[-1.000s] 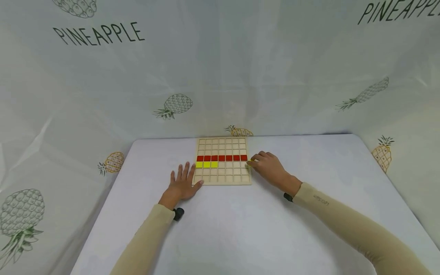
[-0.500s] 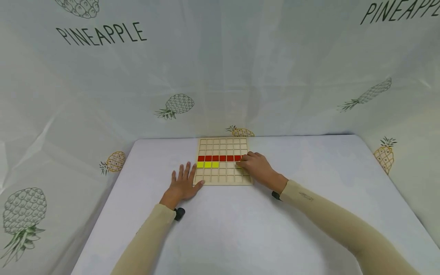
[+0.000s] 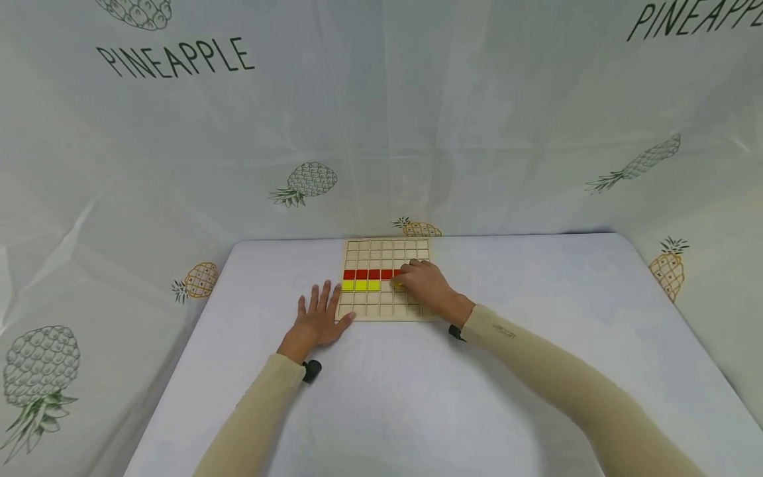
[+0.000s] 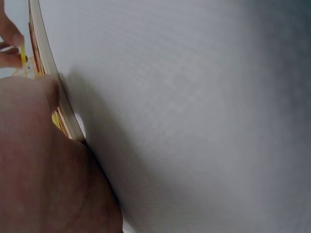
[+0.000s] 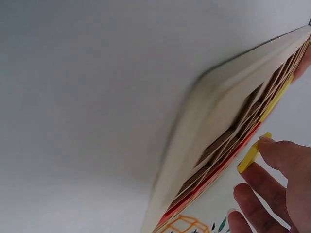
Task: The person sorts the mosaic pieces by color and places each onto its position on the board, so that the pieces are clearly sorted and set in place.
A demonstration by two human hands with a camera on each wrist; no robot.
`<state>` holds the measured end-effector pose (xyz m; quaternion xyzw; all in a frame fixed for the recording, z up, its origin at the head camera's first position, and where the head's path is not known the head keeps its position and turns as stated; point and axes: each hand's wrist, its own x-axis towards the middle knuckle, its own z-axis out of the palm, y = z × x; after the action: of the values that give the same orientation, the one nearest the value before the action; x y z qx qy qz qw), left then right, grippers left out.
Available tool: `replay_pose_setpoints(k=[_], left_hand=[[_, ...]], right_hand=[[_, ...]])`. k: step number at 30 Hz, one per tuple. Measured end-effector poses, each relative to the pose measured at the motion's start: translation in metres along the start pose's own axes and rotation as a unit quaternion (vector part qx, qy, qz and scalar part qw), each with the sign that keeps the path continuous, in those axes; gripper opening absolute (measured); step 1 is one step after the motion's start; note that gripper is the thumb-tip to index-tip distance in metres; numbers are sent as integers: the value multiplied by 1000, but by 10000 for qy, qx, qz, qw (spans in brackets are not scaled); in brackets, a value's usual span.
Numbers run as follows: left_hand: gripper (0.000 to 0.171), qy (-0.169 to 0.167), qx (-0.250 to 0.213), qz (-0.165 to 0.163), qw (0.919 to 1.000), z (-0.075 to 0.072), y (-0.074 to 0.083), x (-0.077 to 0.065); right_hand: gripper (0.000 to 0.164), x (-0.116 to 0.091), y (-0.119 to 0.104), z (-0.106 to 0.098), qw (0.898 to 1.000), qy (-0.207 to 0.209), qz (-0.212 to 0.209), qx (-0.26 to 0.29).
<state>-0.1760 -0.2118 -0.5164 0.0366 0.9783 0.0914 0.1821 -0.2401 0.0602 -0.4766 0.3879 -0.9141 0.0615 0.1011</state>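
A wooden grid board (image 3: 387, 309) lies at the far side of the table, with a row of red tiles (image 3: 361, 274) and, just below it, three yellow tiles (image 3: 360, 285) at the left. My right hand (image 3: 426, 283) is over the board's right half, pinching one yellow tile (image 5: 253, 154) between thumb and fingers, held above the surface. Flat on the table, my left hand (image 3: 316, 322) has its fingers spread. Its thumb touches the board's lower left corner. The right hand hides the right end of the red row.
The white table (image 3: 381, 397) spreads around the board. Behind it hangs a pale cloth (image 3: 381, 132) printed with pineapples and lettering. A dark wrist camera (image 3: 311, 371) sits at the left wrist.
My right hand has moved left with the yellow tile, from the board's right edge to over its right half. The left hand has stayed in place.
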Motion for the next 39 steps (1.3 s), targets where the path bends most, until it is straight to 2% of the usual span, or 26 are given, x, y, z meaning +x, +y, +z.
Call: replay_pose_setpoints(k=[12,24,29,33,39], left_hand=[[89,46,-25,59,10000,1,0,1],[90,-42,4,28,10000,-1,1,-1],[89,-48,-33,36,10000,-1,-1,0],[88,-30,-44,55,10000,0,-3,1],[87,-48,-12,38,10000,-2,-1,-2]], right_hand=[[15,19,-13,7,9996,-182,187,99],[20,26,-19,10,9986,-424,268,161],[22,27,-22,12,9981,-533,271,-165],[22,24,-25,11,9976,-548,106,-412],[17,16,-27,10,9985,-435,84,-327]])
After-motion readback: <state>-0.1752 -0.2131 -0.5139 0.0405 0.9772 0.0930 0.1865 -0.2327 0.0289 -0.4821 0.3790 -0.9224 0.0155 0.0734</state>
